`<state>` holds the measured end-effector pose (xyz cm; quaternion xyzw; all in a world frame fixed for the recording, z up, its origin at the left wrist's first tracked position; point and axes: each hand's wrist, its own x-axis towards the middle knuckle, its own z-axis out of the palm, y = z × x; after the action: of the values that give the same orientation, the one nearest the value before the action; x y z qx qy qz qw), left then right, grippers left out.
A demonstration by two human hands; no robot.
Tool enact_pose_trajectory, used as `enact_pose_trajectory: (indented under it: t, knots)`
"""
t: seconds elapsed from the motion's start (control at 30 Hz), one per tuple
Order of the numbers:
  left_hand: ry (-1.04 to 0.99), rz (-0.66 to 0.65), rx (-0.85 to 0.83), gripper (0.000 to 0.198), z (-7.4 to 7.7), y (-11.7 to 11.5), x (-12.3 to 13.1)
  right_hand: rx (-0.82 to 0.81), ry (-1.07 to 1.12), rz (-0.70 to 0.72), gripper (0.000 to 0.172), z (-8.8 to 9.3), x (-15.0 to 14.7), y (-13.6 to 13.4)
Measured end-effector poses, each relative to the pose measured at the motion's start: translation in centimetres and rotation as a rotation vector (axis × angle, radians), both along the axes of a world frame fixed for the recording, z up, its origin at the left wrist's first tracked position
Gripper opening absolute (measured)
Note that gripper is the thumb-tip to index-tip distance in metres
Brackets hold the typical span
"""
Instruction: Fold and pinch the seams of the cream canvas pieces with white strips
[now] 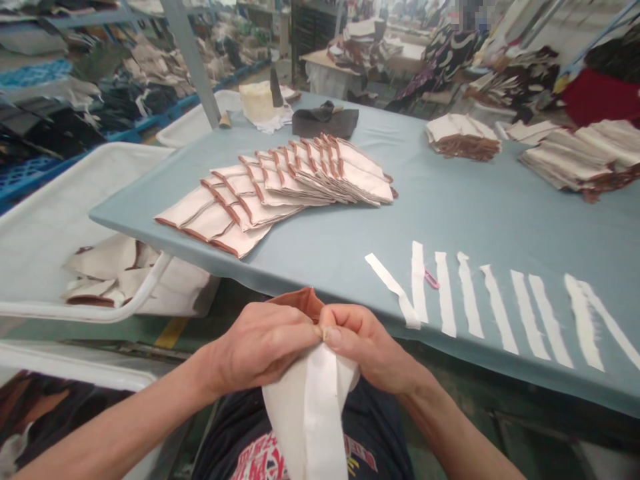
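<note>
Both hands meet at the table's near edge, pinching one piece between them. My left hand (267, 343) is closed on the upper edge of a cream fabric piece (285, 400) with a brown side showing behind the fingers. Beside it, my right hand (363, 340) grips the same piece, thumb and forefinger pressed together near the left fingertips. A white strip (320, 407) runs down the middle of the piece and hangs over my lap. To the right, several loose white strips (445, 293) lie in a row along the table edge, with a small pink clip-like object (431, 279) among them.
Overlapping cream-and-brown pieces (280, 180) fan across the blue-grey table (390, 233). More stacks (463, 133) stand at the back right, near a dark folded cloth (325, 121). White bins (30, 267) flank the table's left side. A person (455, 53) is farther back.
</note>
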<state>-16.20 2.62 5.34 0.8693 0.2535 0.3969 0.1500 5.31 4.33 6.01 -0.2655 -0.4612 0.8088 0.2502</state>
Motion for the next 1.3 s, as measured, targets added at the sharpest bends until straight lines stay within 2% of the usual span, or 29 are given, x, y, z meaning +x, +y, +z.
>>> enact_pose_trajectory:
  t: [0.1, 0.17, 0.27, 0.37, 0.4, 0.47, 0.57, 0.63, 0.73, 0.83, 1.0, 1.1, 1.2, 1.3]
  knots:
    - [-0.015, 0.143, -0.073, 0.022, 1.1, -0.6, 0.1, 0.146, -0.116, 0.022, 0.047, 2.0, 0.9, 0.3]
    - [-0.034, 0.165, -0.124, 0.030, 2.2, -0.7, 0.1, 0.380, -0.225, 0.033, 0.038, 3.8, 1.6, 0.5]
    - [-0.028, 0.046, -0.358, 0.022, 3.8, -0.1, 0.1, 0.840, -0.379, 0.050, 0.027, 5.8, 2.1, 0.6]
    - [0.055, -0.077, -0.531, 0.041, 4.8, 0.7, 0.2, 1.213, -0.499, 0.034, 0.027, 6.1, 2.3, 0.2]
    - [0.093, -0.099, -0.524, 0.042, 4.9, 0.9, 0.2, 1.296, -0.521, 0.012, 0.028, 6.0, 2.3, 0.0]
    - [0.192, -0.095, -0.394, 0.038, 4.9, 1.0, 0.1, 1.395, -0.541, -0.037, 0.029, 5.3, 2.5, -0.2]
    - [0.310, -0.041, -0.091, 0.037, 4.4, 0.7, -0.2, 1.430, -0.556, -0.070, 0.030, 4.4, 2.6, -0.4]
    - [0.348, -0.023, -0.022, 0.037, 4.3, 0.5, -0.4, 1.426, -0.560, -0.084, 0.030, 3.9, 2.6, -0.4]
    - [0.354, -0.036, -0.171, 0.033, 4.7, 0.3, -0.8, 1.428, -0.537, -0.103, 0.029, 3.7, 2.5, -0.3]
    - [0.268, -0.096, -0.346, 0.035, 5.7, 0.5, -0.7, 1.450, -0.507, -0.109, 0.028, 4.0, 2.3, -0.4]
    - [0.112, -0.187, -0.603, 0.046, 7.6, 1.1, 0.8, 1.506, -0.469, -0.137, 0.033, 5.3, 2.1, -1.0]
    - [0.107, -0.282, -0.748, 0.045, 8.7, 1.1, 1.6, 1.504, -0.441, -0.133, 0.036, 6.2, 2.6, -1.8]
    - [0.214, -0.310, -0.696, 0.040, 9.4, 0.2, 2.0, 1.478, -0.479, -0.051, 0.036, 6.8, 3.2, -2.8]
    - [0.368, -0.233, -0.480, 0.033, 9.6, -1.4, 2.1, 1.463, -0.526, 0.029, 0.034, 6.8, 3.5, -3.8]
